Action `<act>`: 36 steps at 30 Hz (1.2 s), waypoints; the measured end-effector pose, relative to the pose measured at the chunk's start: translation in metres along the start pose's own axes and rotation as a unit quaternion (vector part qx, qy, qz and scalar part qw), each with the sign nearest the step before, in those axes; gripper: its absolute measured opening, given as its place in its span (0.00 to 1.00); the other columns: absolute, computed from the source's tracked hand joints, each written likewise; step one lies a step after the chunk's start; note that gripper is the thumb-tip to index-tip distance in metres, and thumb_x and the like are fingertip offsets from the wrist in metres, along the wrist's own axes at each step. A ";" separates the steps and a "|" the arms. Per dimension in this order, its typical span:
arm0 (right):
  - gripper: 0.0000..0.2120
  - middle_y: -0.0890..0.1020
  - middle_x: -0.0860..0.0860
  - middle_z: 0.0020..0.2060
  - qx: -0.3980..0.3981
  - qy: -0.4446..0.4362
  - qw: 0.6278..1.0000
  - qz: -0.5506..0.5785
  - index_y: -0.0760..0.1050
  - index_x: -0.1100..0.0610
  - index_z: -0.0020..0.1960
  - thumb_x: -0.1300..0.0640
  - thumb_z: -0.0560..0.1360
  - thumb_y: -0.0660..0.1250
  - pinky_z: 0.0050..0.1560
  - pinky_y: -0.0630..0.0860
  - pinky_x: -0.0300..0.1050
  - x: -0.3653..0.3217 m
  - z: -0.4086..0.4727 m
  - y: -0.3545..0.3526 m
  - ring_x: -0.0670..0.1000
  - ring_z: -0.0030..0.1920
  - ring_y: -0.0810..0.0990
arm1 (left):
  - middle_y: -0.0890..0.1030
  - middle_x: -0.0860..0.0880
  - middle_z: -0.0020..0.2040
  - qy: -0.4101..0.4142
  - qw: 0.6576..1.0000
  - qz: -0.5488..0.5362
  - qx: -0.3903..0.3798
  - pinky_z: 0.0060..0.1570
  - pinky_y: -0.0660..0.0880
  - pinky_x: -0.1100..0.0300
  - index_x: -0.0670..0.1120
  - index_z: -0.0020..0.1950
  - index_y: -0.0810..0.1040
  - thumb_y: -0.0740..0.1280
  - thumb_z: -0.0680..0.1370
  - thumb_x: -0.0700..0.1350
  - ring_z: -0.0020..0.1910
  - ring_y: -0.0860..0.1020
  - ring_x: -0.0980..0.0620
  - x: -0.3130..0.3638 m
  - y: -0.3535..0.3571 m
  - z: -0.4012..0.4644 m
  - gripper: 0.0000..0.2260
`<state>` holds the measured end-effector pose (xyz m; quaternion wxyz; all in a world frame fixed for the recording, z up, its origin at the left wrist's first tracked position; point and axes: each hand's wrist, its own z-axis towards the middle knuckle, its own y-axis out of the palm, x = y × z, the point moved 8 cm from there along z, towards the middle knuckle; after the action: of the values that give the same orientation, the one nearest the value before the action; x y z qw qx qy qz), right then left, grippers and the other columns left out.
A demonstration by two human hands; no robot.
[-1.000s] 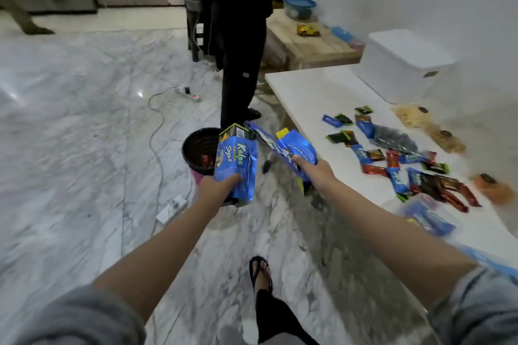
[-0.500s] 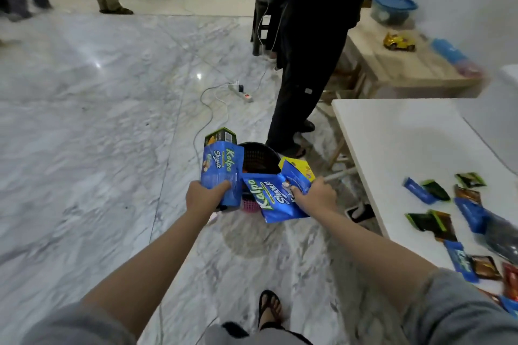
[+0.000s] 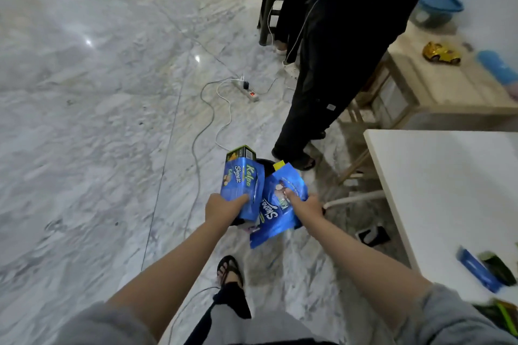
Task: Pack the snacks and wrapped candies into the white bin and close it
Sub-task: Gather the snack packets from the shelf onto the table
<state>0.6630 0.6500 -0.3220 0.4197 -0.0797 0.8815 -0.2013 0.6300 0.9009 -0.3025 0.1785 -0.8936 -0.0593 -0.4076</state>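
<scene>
Snack packs, one gripped in left hand point(image 3: 221, 206), another point(image 3: 276, 204) pinched in right hand point(image 3: 307, 204) over black basket point(image 3: 267, 162): carry both level to white table point(image 3: 437, 190).

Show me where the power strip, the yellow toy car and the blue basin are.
power strip point(image 3: 246, 90), head view, on the middle of its white body on the floor.
yellow toy car point(image 3: 441, 53), head view, on its shiny roof, on the wooden table.
blue basin point(image 3: 438, 4), head view, on its blue rim.
</scene>
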 end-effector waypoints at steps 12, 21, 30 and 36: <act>0.46 0.84 0.56 0.52 -0.073 0.209 0.949 0.226 0.75 0.55 0.62 0.34 0.49 0.79 0.51 0.80 0.62 0.008 0.090 0.085 0.59 0.50 0.84 | 0.76 0.46 0.38 -0.080 0.990 0.085 -0.074 0.40 0.77 0.55 0.41 0.41 0.74 0.77 0.64 0.52 0.39 0.77 0.46 0.035 0.037 0.103 0.18; 0.33 0.85 0.57 0.49 -0.101 0.294 0.919 0.241 0.78 0.55 0.59 0.37 0.60 0.75 0.48 0.81 0.60 0.014 0.131 0.098 0.59 0.49 0.85 | 0.76 0.46 0.41 -0.185 0.973 0.096 -0.096 0.49 0.79 0.48 0.43 0.42 0.71 0.75 0.67 0.52 0.44 0.78 0.43 0.009 0.095 0.154 0.17; 0.37 0.82 0.56 0.54 -0.094 0.323 0.930 0.146 0.77 0.59 0.59 0.38 0.58 0.77 0.49 0.81 0.52 0.056 0.248 0.125 0.57 0.51 0.82 | 0.74 0.44 0.62 -0.252 0.946 0.127 -0.158 0.55 0.68 0.58 0.39 0.68 0.69 0.63 0.79 0.54 0.64 0.73 0.43 -0.033 0.169 0.241 0.24; 0.27 0.77 0.59 0.62 -0.073 0.298 0.950 -0.053 0.71 0.64 0.65 0.48 0.74 0.68 0.55 0.73 0.46 0.061 0.289 0.108 0.59 0.61 0.77 | 0.76 0.39 0.62 -0.248 0.943 0.192 -0.114 0.61 0.72 0.52 0.36 0.65 0.73 0.62 0.78 0.58 0.59 0.76 0.41 -0.051 0.163 0.277 0.28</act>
<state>0.8504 0.6458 -0.5743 0.1200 -0.0929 0.9732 -0.1726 0.8328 0.8536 -0.5520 0.1299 -0.9751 0.1184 -0.1349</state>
